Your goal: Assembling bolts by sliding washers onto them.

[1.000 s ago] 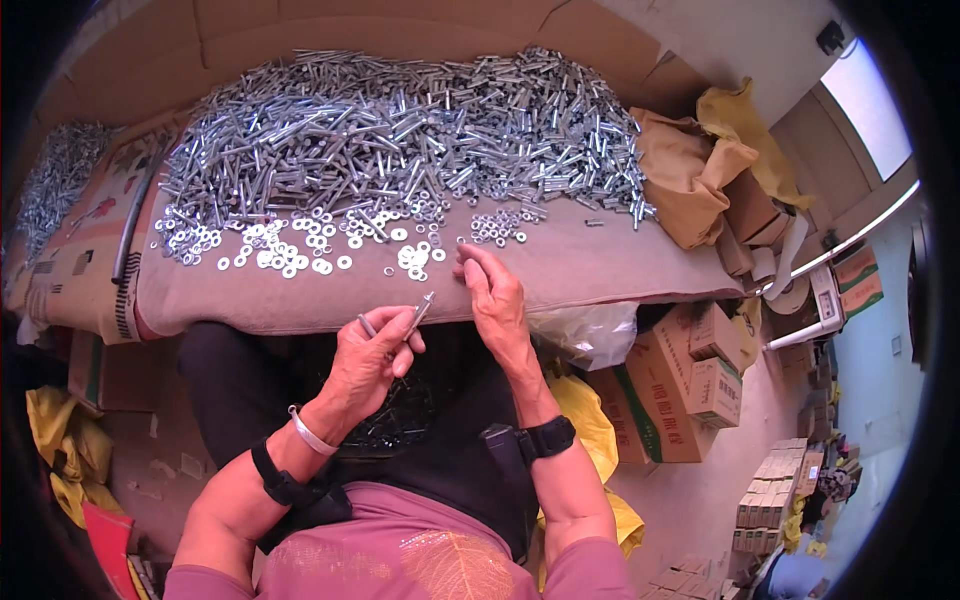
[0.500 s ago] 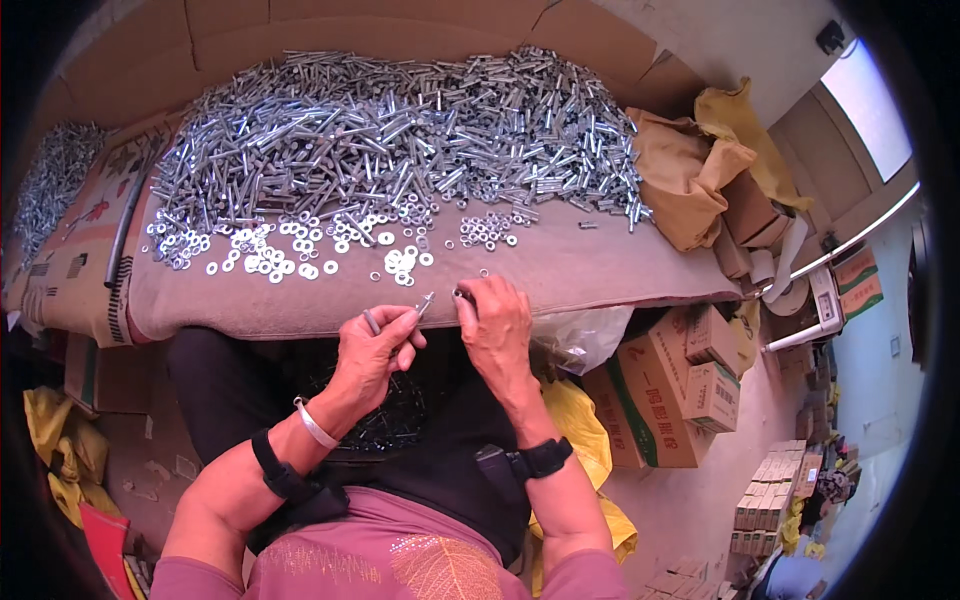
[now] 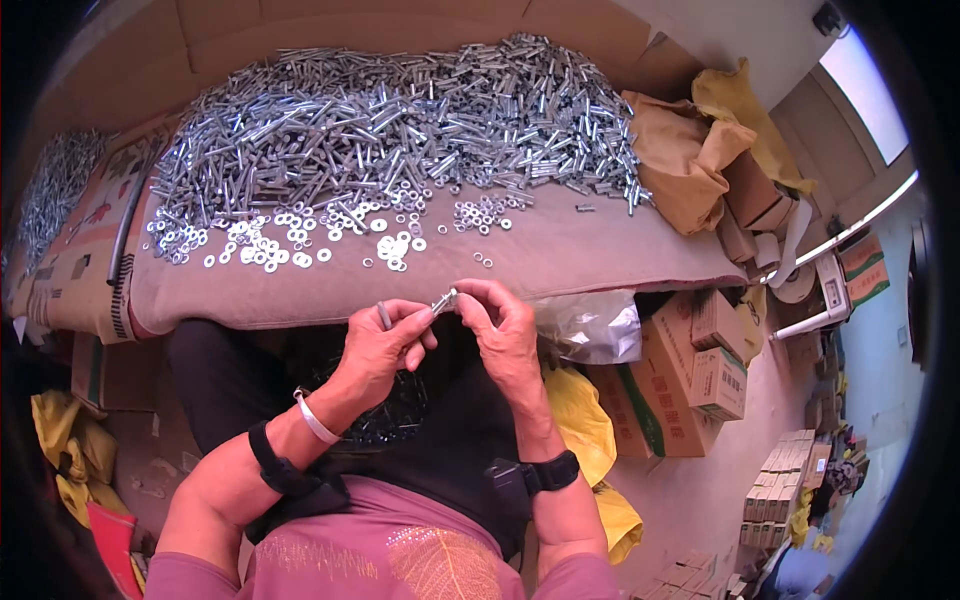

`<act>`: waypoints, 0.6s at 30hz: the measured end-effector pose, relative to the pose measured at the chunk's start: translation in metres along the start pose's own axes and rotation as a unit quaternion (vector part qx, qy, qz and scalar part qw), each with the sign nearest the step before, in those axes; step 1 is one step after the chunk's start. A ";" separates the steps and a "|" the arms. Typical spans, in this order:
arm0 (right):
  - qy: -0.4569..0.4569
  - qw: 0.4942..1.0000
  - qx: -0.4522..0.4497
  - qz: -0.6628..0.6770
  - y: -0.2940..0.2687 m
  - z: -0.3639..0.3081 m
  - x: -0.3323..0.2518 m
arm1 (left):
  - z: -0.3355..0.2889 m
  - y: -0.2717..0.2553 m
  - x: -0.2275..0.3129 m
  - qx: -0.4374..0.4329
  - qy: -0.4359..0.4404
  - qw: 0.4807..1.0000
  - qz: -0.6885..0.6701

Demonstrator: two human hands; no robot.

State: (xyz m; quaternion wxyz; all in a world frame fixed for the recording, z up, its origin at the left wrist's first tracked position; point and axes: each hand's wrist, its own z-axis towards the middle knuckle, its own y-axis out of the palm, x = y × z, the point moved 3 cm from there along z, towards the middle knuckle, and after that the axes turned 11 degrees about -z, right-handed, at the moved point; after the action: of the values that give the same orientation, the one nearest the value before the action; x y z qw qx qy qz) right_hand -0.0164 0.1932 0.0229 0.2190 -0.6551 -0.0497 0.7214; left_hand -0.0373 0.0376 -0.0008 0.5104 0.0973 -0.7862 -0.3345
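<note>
Over my lap, my left hand [image 3: 385, 342] pinches a silver expansion bolt [image 3: 441, 303] between thumb and fingers, its tip slanting up to the right. My right hand [image 3: 502, 328] closes thumb and forefinger on the bolt's upper end. A small piece of hardware seems to be at that tip, but the fingertips hide its kind. Just beyond the hands, flat washers [image 3: 292, 242] lie scattered on the padded brown surface [image 3: 560, 250]. A small cluster of nuts or rings [image 3: 482, 212] sits farther right. Behind them spreads a large heap of silver bolts [image 3: 400, 130].
Below the hands, between my legs, is a dark container of metal pieces [image 3: 385, 405]. A clear plastic bag [image 3: 595, 325] and cardboard cartons [image 3: 665, 385] stand right of my lap. Yellow sacks [image 3: 580, 420] lie beside my right arm. A metal bar [image 3: 125, 225] rests at the left.
My right hand has come left and its fingers now meet the bolt's tip, which stood apart from them before. Two small rings now lie near the edge where one showed.
</note>
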 end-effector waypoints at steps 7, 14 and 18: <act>0.024 0.997 -0.038 0.056 -0.003 -0.011 0.006 | -0.004 -0.003 -0.002 -0.063 -0.113 0.988 -0.090; 0.030 0.997 -0.052 0.058 -0.001 -0.013 0.009 | -0.007 -0.005 -0.001 -0.054 -0.078 0.995 -0.011; 0.043 0.999 -0.006 -0.019 0.002 -0.012 0.010 | -0.012 0.002 0.007 -0.016 0.067 0.982 0.174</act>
State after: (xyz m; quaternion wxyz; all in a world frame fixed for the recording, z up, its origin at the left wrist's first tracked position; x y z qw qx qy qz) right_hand -0.0055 0.1929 0.0115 0.2307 -0.6854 -0.0566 0.6883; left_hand -0.0298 0.0308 0.0090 0.6139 -0.0267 -0.7495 -0.2464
